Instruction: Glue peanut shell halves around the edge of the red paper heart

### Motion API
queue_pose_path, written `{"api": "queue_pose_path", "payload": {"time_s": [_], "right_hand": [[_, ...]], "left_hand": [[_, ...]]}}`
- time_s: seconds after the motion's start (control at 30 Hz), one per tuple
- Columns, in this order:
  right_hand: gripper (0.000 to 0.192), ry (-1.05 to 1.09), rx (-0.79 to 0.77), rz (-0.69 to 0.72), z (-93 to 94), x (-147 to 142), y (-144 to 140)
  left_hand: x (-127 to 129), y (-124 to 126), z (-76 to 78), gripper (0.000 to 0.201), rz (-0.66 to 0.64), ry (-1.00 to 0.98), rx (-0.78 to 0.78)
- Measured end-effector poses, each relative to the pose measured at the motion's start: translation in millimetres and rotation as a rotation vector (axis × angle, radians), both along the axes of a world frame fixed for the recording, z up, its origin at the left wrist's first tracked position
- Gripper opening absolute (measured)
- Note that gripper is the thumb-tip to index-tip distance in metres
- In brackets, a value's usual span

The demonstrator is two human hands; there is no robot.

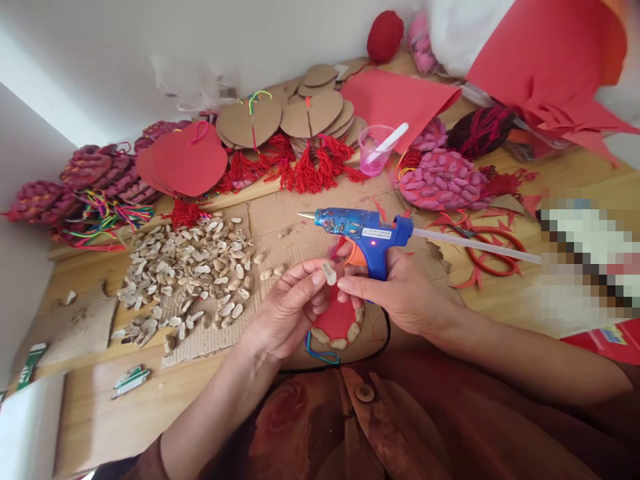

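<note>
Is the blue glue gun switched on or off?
On: a red light glows on the glue gun body, held in the right hand.

Legible text: none. White label (376,233) on the side of the blue glue gun (365,233): print too small to read. Green-and-white packets (131,380) left of the glue gun: markings indistinct.

My left hand (287,310) pinches a shell (329,273) above the red disc (336,321); my right hand (400,293) grips the glue gun (367,233), with loose shells (190,267) heaped on the tabletop (100,407).
</note>
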State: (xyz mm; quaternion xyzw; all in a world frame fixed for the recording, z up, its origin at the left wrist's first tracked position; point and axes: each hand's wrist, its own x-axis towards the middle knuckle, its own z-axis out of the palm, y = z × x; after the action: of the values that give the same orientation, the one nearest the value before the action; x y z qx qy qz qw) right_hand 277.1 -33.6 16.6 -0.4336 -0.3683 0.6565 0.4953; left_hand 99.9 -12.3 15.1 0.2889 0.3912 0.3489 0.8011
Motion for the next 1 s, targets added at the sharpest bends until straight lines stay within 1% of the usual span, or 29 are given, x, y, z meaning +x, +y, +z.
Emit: {"api": "queue_pose_path", "payload": {"time_s": [0.1,0.3,0.37,0.43,0.53,0.63,0.77,0.87,1.0], "right_hand": [[0.026,-0.002,-0.005,0.005,2.6,-0.6,-0.7],[0.031,-0.018,0.013,-0.006,3.7,-0.3,-2.7],[0.031,-0.016,0.023,-0.001,2.6,-0.2,-3.4],[0.027,0.012,0.034,0.002,1.3,-0.7,-3.8],[0.021,0.044,0.044,0.005,0.2,-1.8,-3.9],[0.021,0.048,0.047,0.008,0.6,-2.5,-3.7],[0.024,0.053,0.017,0.009,1.7,-1.9,-3.3],[0.029,0.011,0.005,-0.007,1.4,-0.9,-2.9],[0.023,-0.084,0.050,-0.001,0.0,0.8,-2.2]], "left_hand": [[4.0,-2.6,1.2,0.033,0.002,0.010,0.024],[6.2,-8.2,1.9,0.028,0.064,0.057,0.129],[6.6,-9.3,2.4,0.028,0.082,0.089,0.186],[7.2,-9.9,3.3,0.027,0.092,0.112,0.251],[7.2,-10.7,4.5,0.022,0.077,0.125,0.345],[5.8,-11.8,4.1,0.015,0.071,0.168,0.433],[4.9,-12.9,3.0,0.012,0.098,0.243,0.544],[6.2,-13.6,4.0,0.012,0.125,0.304,0.599],[6.6,-15.8,5.3,0.014,0.132,0.391,0.670]]}}
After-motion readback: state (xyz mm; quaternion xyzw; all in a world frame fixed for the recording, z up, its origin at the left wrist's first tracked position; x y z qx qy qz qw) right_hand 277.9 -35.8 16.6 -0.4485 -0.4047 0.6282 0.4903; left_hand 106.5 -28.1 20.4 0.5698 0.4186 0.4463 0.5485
